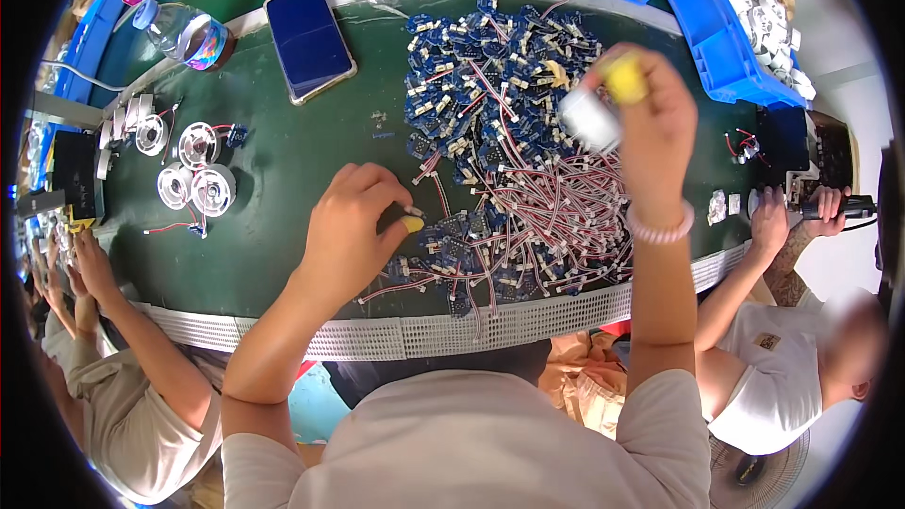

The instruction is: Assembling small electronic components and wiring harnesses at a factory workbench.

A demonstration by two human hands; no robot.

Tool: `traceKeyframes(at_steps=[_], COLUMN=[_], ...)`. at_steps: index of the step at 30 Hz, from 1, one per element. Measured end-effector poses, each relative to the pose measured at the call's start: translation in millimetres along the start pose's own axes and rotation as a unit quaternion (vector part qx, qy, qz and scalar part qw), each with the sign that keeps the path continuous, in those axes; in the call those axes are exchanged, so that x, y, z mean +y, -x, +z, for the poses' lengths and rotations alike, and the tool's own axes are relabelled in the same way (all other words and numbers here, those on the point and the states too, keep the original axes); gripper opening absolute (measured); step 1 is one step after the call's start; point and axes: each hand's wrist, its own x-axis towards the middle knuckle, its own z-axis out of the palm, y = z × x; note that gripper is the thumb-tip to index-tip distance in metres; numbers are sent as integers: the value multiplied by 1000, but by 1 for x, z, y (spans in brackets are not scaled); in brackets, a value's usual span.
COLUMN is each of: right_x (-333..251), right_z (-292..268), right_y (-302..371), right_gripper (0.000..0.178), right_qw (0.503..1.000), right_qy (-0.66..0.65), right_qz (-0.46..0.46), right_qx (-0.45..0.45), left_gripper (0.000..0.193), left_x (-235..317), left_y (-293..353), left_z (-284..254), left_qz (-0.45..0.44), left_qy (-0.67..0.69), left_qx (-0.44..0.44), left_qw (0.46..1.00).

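I have the right hand (660, 106) grasping a white cup-like part (591, 121), up above the right edge of the heap of blue circuit boards (490, 66). The left hand (353, 212) hangs at the heap's near left edge, thumb and forefinger almost meeting; I cannot tell whether they pinch anything. To handle this well, I'd steady the white part by its rim and lift any board by its edge or plug, never tugging the tangled red and white wires (561, 212). The part looks tilted, its long axis slanting from upper left to lower right; blur hides which way its hollow points.
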Motion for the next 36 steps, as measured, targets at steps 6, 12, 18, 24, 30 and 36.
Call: traceKeyframes(at_steps=[6,12,18,24,30,36], right_x=[21,21,18,21,17,7], right_z=[59,77,74,77,95,51], right_y=[59,67,67,70,93,65], right_gripper=[16,19,19,18,18,17], right_qw=[958,941,922,917,960,941], right_qy=[216,261,301,317,237,260], right_qz=[-75,-100,-129,-143,-78,-77], right_qx=[-172,-189,-205,-197,-126,-203], left_gripper=[14,26,25,22,22,17], left_x=[15,4,7,6,17,-1], left_y=[8,13,14,12,12,10], left_z=[9,12,8,14,24,22], left_qz=[-123,-63,-82,-66,-43,-76], left_qy=[466,479,453,364,174,361], left_qx=[81,111,122,140,241,161], left_qw=[872,869,879,919,954,915])
